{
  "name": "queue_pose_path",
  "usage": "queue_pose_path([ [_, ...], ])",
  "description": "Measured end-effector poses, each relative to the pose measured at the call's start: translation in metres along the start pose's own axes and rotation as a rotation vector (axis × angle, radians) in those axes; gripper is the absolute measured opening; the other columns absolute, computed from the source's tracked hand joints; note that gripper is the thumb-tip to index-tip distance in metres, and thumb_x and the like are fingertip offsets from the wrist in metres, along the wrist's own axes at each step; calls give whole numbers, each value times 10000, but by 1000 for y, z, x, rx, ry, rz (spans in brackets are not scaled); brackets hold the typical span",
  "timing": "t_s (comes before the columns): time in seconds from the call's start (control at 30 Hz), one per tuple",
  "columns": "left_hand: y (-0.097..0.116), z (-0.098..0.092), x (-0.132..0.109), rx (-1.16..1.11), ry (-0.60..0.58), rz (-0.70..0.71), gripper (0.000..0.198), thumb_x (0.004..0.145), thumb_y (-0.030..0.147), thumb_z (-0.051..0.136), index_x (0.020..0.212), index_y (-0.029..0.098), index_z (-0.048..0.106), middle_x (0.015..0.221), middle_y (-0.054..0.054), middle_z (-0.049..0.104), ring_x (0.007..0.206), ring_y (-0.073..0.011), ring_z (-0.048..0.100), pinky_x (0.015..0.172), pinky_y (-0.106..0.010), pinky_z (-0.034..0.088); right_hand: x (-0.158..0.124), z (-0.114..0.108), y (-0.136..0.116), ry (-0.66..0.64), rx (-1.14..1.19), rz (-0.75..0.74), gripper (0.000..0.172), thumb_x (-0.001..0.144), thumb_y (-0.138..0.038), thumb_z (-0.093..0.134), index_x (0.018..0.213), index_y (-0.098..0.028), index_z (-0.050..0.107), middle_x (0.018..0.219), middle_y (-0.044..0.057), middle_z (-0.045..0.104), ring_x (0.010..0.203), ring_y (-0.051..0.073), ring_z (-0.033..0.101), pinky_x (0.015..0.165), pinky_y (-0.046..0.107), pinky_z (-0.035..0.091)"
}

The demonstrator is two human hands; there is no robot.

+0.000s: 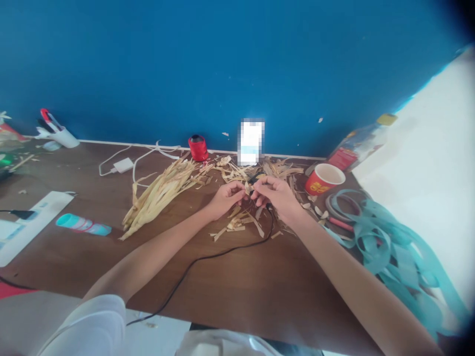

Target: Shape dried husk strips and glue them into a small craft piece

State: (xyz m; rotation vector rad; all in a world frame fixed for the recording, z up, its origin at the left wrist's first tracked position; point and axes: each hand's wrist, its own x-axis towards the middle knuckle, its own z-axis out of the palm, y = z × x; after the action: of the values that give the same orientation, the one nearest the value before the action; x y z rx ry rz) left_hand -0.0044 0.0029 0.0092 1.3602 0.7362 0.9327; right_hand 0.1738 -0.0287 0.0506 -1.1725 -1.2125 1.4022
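Husk piece [247,188] between both hands [224,200]

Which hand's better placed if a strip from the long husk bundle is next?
Likely the left hand: the husk bundle lies to its left, with the right hand farther across. Both hands meet at a small pale piece, so the left may need freeing first.

On your counter [237,284] you've got a white power strip [43,213] and pen cup [69,138] off left, plus a red paper cup [314,185] near tangled teal ribbon [412,269] right.
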Motion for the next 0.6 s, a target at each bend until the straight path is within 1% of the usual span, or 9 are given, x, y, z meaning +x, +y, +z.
queue_pose_path([
  [0.37,-1,0,0,52,-6,20,285,786,389,650,861,123,578,714,4,579,543,-57,469,533,-196,368,-3,5,-3,-11,25,53,227,746,-376,686,767,-178,579,664,32,682,509,106,587,473,212,434],
  [0.6,1,0,-1,141,8,8,327,774,436,652,843,123,592,693,-5,604,514,-53,451,496,-187,349,-3,6,0,24,15,41,233,725,-384,691,751,-181,579,639,25,672,488,109,574,451,214,410],
])
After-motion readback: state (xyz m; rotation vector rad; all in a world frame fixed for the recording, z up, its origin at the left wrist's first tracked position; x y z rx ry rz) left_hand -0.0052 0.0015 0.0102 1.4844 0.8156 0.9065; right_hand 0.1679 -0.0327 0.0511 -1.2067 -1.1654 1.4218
